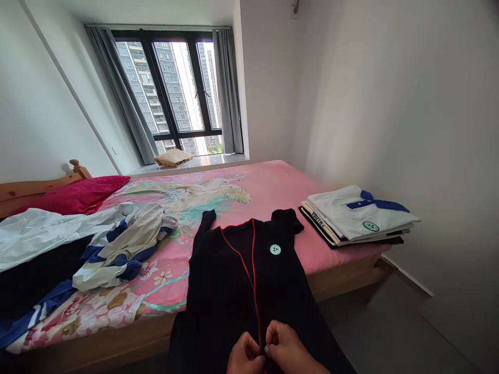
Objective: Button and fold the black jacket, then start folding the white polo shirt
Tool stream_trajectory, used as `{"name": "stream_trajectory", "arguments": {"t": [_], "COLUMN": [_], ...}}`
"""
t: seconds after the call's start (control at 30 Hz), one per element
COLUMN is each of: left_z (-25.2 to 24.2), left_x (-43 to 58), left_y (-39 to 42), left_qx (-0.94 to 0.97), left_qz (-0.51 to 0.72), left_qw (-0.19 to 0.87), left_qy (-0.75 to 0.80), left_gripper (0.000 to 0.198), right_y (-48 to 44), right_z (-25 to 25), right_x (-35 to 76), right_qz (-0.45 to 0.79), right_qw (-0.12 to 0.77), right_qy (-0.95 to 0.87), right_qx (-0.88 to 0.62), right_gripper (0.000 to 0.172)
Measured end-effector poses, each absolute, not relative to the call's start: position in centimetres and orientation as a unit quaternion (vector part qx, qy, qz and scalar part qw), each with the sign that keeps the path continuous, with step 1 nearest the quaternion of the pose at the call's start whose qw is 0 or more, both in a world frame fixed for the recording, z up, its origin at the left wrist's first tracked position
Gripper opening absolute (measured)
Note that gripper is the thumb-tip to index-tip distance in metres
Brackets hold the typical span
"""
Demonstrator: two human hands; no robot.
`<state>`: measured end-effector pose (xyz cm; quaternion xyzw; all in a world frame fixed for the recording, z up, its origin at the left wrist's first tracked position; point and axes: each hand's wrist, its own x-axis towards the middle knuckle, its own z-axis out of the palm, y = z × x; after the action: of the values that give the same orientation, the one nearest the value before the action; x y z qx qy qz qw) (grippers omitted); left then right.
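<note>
The black cardigan [218, 275] lies front side up across the near edge of the bed [280, 182], its upper part on the pink sheet and its lower part hanging over the edge toward the person. Red trim [254, 280] runs around the neckline and down the front, where the 2 edges meet below the V of the neck. A round, pale green badge [275, 250] sits on the chest, to the right of the trim. The 2 sleeves lie up beside the shoulders, the right-hand sleeve bunched.

The left hand [245, 354] and the right hand [286, 347] are close together at the bottom of the view, thumbs and fingers nearly closed in a pinch on the cardigan's front edges. The fabric there is so dark that I can't tell whether a button is between the fingertips.

To the right, near the wall, is a stack of folded clothes [317, 223], with a white polo shirt [331, 202] with a blue collar on top. To the left lies a loose heap of white, blue and black clothes [125, 246], with a dark red pillow [86, 193] behind it. Beyond the bed, a beige bundle [173, 157] rests on the windowsill [206, 161], below a window between 2 grey curtains [230, 88].
</note>
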<state>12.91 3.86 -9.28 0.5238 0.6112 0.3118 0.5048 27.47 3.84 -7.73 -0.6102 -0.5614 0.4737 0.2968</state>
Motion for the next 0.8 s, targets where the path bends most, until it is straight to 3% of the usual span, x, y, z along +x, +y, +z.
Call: {"name": "stream_trajectory", "arguments": {"t": [0.27, 0.43, 0.63, 0.8], "left_z": [-6.5, -6.3, -7.5, -7.5], "left_x": [12.4, 12.1, 12.3, 12.4], "left_y": [1.9, 1.8, 2.2, 2.0], "left_qx": [0.733, 0.790, 0.822, 0.834], "left_qz": [0.224, 0.218, 0.206, 0.210], "left_qw": [0.272, 0.205, 0.117, 0.093], "left_qy": [0.581, 0.535, 0.518, 0.502], "left_gripper": [0.014, 0.011, 0.012, 0.015], "right_y": [4.3, 4.0, 5.1, 8.2], "right_z": [-6.8, -5.3, -3.8, -4.2], "right_x": [27.6, 27.8, 27.8, 26.7], "right_qz": [0.606, 0.608, 0.403, 0.245], "right_qw": [0.250, 0.214, 0.235, 0.136], "right_qy": [-0.448, -0.458, -0.611, -0.670], "right_qx": [-0.608, -0.612, -0.639, -0.687], "right_gripper": [0.014, 0.011, 0.009, 0.033]}}
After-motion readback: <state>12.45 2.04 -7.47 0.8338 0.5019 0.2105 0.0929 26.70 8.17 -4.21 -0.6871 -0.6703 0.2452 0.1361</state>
